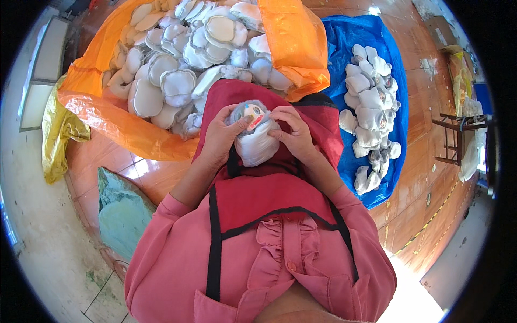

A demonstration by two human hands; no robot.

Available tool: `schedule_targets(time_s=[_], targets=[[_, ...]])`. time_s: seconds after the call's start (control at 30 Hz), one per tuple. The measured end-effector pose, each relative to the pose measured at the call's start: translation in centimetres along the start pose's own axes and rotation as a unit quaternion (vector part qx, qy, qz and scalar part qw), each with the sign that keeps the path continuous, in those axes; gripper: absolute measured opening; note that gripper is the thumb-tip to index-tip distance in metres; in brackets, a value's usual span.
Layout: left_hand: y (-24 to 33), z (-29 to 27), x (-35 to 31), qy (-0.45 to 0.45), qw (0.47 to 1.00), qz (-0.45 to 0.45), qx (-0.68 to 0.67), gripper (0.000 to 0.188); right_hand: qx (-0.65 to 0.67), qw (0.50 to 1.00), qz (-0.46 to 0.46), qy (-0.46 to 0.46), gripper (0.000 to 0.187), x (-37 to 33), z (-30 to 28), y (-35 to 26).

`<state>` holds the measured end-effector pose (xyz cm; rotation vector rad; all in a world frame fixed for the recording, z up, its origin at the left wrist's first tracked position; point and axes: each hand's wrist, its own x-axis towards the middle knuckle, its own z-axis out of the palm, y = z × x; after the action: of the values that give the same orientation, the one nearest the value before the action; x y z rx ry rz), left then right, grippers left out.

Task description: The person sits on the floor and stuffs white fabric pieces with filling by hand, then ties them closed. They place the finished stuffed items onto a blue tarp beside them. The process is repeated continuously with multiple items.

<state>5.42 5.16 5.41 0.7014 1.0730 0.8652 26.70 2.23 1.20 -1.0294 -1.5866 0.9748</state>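
Over my lap, both hands hold a soft, stuffed white plush piece (257, 148) with grey fur at its top and a small printed face showing an eye and a red mouth. My left hand (218, 137) grips its left side, the thumb lying across the face. My right hand (293, 132) pinches the right edge with bent fingers. The plush piece rests over a dark red apron (223, 97). What lies under my fingertips is hidden.
Ahead, an orange sack (304, 48) lies open around several flat white padded pieces (177, 83). At right, a blue sheet (336, 46) bears white-and-grey stuffed pieces (371, 99). A green sack (121, 210) and a yellow sack (59, 134) lie left. A wooden stool (452, 140) stands far right.
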Motion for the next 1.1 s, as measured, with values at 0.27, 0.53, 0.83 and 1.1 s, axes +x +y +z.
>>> schedule_targets(time_s=[0.27, 0.53, 0.83, 1.1], targets=[[-0.6, -0.3, -0.2, -0.01, 0.995, -0.035, -0.096, 0.038, -0.003, 1.0, 0.013, -0.025, 0.033, -1.3, 1.4, 1.3], [-1.8, -0.1, 0.1, -0.022, 0.99, -0.005, -0.142, 0.033, 0.056, 0.994, 0.073, -0.056, 0.027, -2.8, 2.3, 2.5], [-1.6, -0.3, 0.8, -0.021, 0.998, -0.006, -0.059, 0.034, 0.265, 0.937, 0.223, -0.044, 0.014, -3.4, 2.2, 1.2], [-1.4, 0.3, -0.6, 0.014, 0.978, -0.036, 0.203, 0.048, 0.207, 0.947, 0.243, 0.026, 0.012, -3.4, 2.8, 1.4]])
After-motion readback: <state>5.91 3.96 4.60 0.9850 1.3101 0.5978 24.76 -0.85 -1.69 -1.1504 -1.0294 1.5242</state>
